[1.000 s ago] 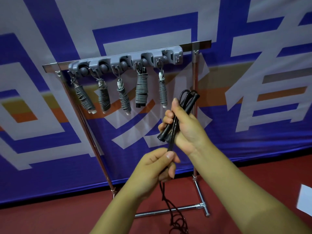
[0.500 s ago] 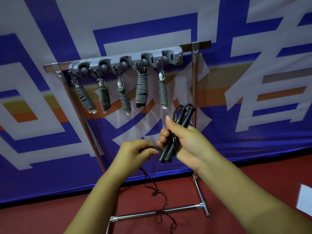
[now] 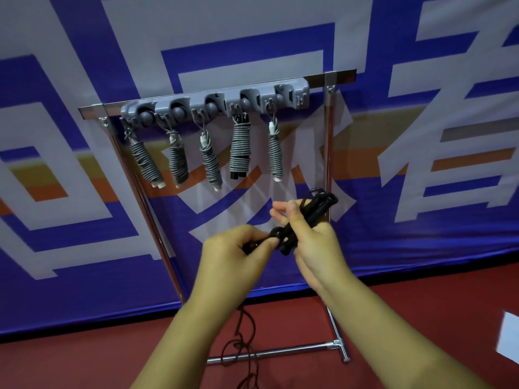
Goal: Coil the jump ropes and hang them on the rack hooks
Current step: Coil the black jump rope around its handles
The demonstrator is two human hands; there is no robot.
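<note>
My right hand (image 3: pixel 314 242) grips the two black handles of a black jump rope (image 3: pixel 317 209), tilted up to the right, with loops showing above my fingers. My left hand (image 3: pixel 236 254) pinches the rope's cord just left of the handles and holds it against them. The loose black cord (image 3: pixel 244 341) trails down between my forearms to the floor. Behind, the grey hook strip (image 3: pixel 216 102) on the metal rack (image 3: pixel 328 153) carries several coiled grey ropes (image 3: pixel 240 150). The hook at the strip's right end (image 3: pixel 299 94) is bare.
A blue, white and orange banner (image 3: pixel 84 220) hangs right behind the rack. The floor (image 3: pixel 421 318) is dark red. The rack's chrome foot bar (image 3: pixel 280 352) lies on it below my arms. A white sheet (image 3: pixel 509 335) lies at the right edge.
My left hand rose from below the handles to their left side, carrying the cord around them. My right hand dropped a little with the handles. The trailing cord lifted.
</note>
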